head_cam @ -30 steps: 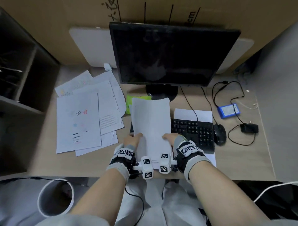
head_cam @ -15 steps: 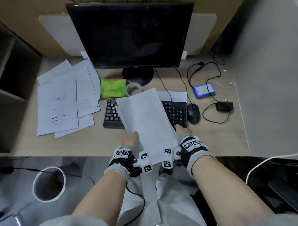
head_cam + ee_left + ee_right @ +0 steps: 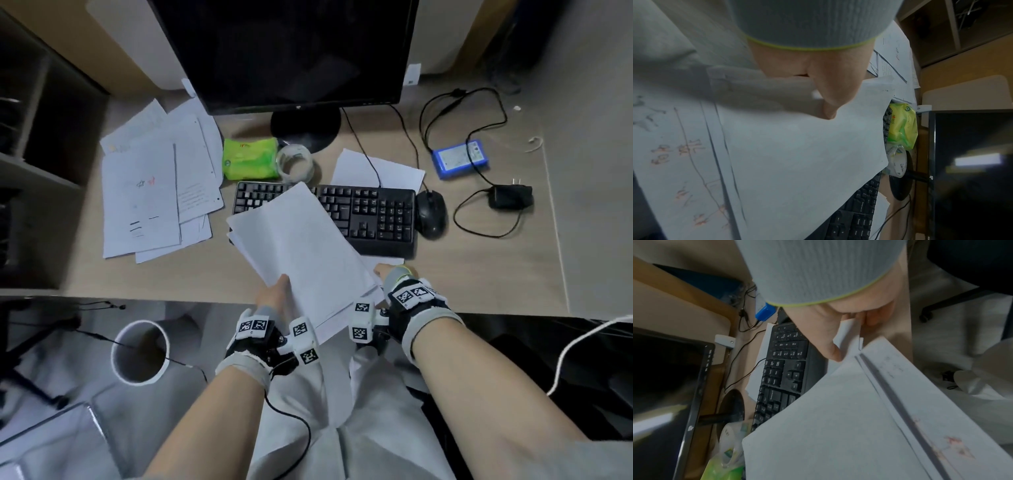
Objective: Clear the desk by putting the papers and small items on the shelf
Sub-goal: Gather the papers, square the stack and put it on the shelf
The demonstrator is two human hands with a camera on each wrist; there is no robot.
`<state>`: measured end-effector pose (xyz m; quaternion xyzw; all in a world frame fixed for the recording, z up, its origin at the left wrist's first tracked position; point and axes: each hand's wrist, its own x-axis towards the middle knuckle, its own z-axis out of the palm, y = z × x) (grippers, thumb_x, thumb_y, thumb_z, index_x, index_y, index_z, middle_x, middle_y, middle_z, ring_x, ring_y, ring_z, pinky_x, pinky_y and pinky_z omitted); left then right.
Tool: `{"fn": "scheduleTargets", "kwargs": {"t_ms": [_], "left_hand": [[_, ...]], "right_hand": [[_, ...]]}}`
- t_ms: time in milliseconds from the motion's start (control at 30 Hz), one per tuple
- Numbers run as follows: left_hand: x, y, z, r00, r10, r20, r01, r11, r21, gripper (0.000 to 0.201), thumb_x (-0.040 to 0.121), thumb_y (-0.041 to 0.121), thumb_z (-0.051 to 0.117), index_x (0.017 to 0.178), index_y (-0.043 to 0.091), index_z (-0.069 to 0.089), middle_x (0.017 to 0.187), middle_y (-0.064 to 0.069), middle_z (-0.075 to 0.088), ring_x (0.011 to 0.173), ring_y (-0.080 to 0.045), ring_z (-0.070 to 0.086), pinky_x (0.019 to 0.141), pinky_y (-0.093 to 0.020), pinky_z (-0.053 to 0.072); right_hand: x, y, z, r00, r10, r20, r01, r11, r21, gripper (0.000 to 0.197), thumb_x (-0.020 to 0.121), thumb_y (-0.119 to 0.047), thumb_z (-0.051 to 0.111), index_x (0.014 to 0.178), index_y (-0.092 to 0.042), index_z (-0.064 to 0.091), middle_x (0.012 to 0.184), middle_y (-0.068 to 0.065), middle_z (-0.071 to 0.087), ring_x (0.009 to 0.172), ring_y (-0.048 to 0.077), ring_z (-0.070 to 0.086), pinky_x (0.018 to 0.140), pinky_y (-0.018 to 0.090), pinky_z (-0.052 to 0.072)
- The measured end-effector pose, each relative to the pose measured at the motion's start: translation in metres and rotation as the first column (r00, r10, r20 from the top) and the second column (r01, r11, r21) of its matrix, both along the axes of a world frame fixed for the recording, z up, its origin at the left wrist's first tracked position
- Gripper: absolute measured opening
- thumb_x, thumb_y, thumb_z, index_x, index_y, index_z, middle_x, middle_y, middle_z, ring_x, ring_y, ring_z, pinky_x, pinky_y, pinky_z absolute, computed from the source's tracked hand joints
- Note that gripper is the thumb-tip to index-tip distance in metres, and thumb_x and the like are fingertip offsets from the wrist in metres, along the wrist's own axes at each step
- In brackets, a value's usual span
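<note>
I hold a stack of white papers (image 3: 301, 246) above the desk's near edge, its far corner over the black keyboard (image 3: 373, 216). My left hand (image 3: 279, 291) grips the near left edge, thumb on top; the left wrist view shows the thumb pressed on the top sheet (image 3: 797, 146). My right hand (image 3: 390, 274) pinches a paper corner (image 3: 847, 332) at the stack's near right side, between thumb and fingers. A loose pile of papers (image 3: 147, 192) lies at the left of the desk. A green tissue pack (image 3: 248, 157) and a clear tape roll (image 3: 294, 164) sit behind the keyboard.
The dark shelf (image 3: 37, 113) stands at the left end of the desk. A monitor (image 3: 284, 51) is at the back. A mouse (image 3: 430, 214), blue box (image 3: 459, 159) and black adapter (image 3: 510, 197) with cables lie right. One sheet (image 3: 394, 171) sticks out under the keyboard. A white bin (image 3: 140, 349) is on the floor.
The stack has come down and toward me, its far end swinging left off the keyboard's middle. Both hands moved back to the desk's near edge. The tissue pack and tape roll now show.
</note>
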<state>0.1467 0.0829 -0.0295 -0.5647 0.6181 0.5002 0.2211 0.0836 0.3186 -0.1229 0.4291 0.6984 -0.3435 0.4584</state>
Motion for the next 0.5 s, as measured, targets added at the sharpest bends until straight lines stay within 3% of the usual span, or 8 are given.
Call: {"fn": "scheduleTargets", "kwargs": {"t_ms": [67, 133, 233, 333, 367, 400, 467, 500], "left_hand": [[0.000, -0.003, -0.005, 1.000, -0.004, 0.006, 0.004, 1.000, -0.001, 0.060, 0.091, 0.038, 0.061, 0.136, 0.000, 0.049, 0.132, -0.012, 0.059, 0.114, -0.033, 0.057, 0.088, -0.032, 0.040], [0.000, -0.007, -0.009, 0.999, -0.036, 0.015, 0.035, 0.999, 0.015, 0.063, 0.089, 0.043, 0.060, 0.137, 0.004, 0.049, 0.133, -0.010, 0.059, 0.116, -0.032, 0.057, 0.090, -0.032, 0.040], [-0.004, -0.013, -0.009, 0.997, -0.067, 0.026, 0.067, 0.998, 0.005, 0.063, 0.089, 0.047, 0.058, 0.137, 0.007, 0.050, 0.132, -0.011, 0.060, 0.116, -0.031, 0.057, 0.097, -0.034, 0.041], [-0.013, -0.018, -0.009, 0.995, -0.098, 0.012, 0.098, 0.995, -0.034, 0.056, 0.091, 0.035, 0.058, 0.138, 0.005, 0.048, 0.130, -0.011, 0.060, 0.114, -0.031, 0.058, 0.089, -0.032, 0.040], [-0.016, -0.017, -0.009, 0.994, -0.108, 0.016, 0.108, 0.993, -0.045, 0.054, 0.092, 0.031, 0.057, 0.138, 0.004, 0.048, 0.130, -0.012, 0.060, 0.116, -0.033, 0.058, 0.087, -0.032, 0.041], [-0.019, -0.014, -0.006, 0.992, -0.123, 0.028, 0.124, 0.991, -0.042, 0.053, 0.092, 0.028, 0.055, 0.138, 0.003, 0.048, 0.130, -0.013, 0.060, 0.116, -0.034, 0.058, 0.086, -0.033, 0.041], [-0.026, -0.006, -0.004, 0.986, -0.160, 0.040, 0.162, 0.986, -0.043, 0.048, 0.093, 0.022, 0.050, 0.136, 0.001, 0.048, 0.129, -0.014, 0.060, 0.115, -0.035, 0.058, 0.081, -0.032, 0.039], [-0.028, -0.001, -0.003, 0.982, -0.185, 0.051, 0.187, 0.981, -0.052, 0.045, 0.094, 0.019, 0.048, 0.135, 0.001, 0.048, 0.129, -0.014, 0.058, 0.115, -0.035, 0.057, 0.079, -0.032, 0.037]], "right_hand": [[0.004, -0.010, 0.033, 0.984, -0.126, -0.129, 0.117, 0.990, -0.080, 0.052, 0.081, -0.036, 0.061, 0.128, -0.014, 0.055, 0.126, 0.006, 0.056, 0.112, 0.028, 0.058, 0.086, 0.033, 0.049], [0.009, -0.016, 0.046, 0.977, -0.137, -0.162, 0.120, 0.987, -0.107, 0.055, 0.086, -0.035, 0.059, 0.136, -0.015, 0.049, 0.134, 0.003, 0.052, 0.122, 0.028, 0.054, 0.083, 0.032, 0.046], [0.005, -0.017, 0.033, 0.996, -0.020, -0.084, 0.017, 0.999, -0.037, 0.068, 0.080, -0.030, 0.063, 0.144, -0.023, 0.040, 0.147, 0.006, 0.043, 0.128, 0.031, 0.050, 0.095, 0.037, 0.047], [0.002, -0.020, 0.045, 0.987, 0.102, -0.123, -0.088, 0.990, 0.112, 0.074, 0.073, -0.034, 0.067, 0.141, -0.023, 0.040, 0.145, 0.003, 0.045, 0.124, 0.027, 0.054, 0.079, 0.029, 0.053], [0.002, -0.020, 0.054, 0.969, 0.223, -0.108, -0.211, 0.971, 0.109, 0.086, 0.068, -0.039, 0.071, 0.145, -0.021, 0.035, 0.148, 0.002, 0.042, 0.127, 0.027, 0.051, 0.080, 0.031, 0.053], [-0.001, -0.016, 0.058, 0.967, 0.228, -0.115, -0.213, 0.968, 0.134, 0.097, 0.064, -0.040, 0.074, 0.148, -0.022, 0.029, 0.151, 0.001, 0.038, 0.131, 0.028, 0.048, 0.090, 0.036, 0.051], [-0.002, -0.007, 0.070, 0.936, 0.334, -0.108, -0.322, 0.940, 0.116, 0.081, 0.076, -0.030, 0.073, 0.146, -0.019, 0.033, 0.148, 0.002, 0.041, 0.132, 0.028, 0.047, 0.102, 0.042, 0.045], [-0.009, -0.006, 0.077, 0.950, 0.296, -0.098, -0.276, 0.945, 0.175, 0.066, 0.083, -0.028, 0.068, 0.141, -0.018, 0.038, 0.144, 0.002, 0.045, 0.130, 0.026, 0.049, 0.101, 0.039, 0.046]]}}
